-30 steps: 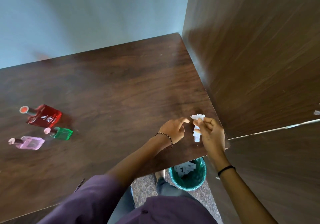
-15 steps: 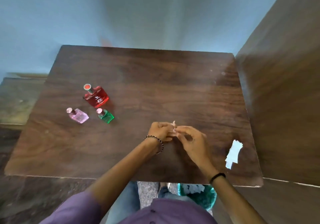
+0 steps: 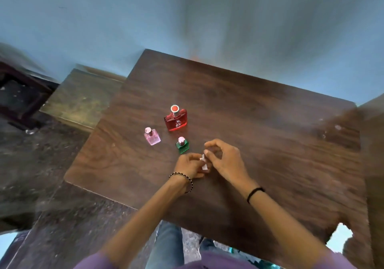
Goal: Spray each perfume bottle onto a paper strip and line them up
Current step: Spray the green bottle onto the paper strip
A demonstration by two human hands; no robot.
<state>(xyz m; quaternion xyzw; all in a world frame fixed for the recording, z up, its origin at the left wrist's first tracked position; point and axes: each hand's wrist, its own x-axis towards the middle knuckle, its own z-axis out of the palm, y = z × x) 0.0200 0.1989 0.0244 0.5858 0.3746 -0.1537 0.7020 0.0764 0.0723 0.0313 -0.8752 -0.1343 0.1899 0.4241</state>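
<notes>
Over the tabletop (image 3: 259, 140), just beside the green bottle (image 3: 182, 145), our left hand (image 3: 190, 166) and right hand (image 3: 225, 160) together pinch a paper strip (image 3: 204, 162), feather-light and floppy, so we'd judge an end-grip best.

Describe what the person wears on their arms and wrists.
The left wrist carries a beaded bracelet of dark and light beads. The right wrist carries a plain black band. Both forearms are bare, and purple sleeves begin at the upper arms.

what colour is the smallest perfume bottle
Green, with a pale pink cap; the smallest bottle shows in the head view.
</notes>
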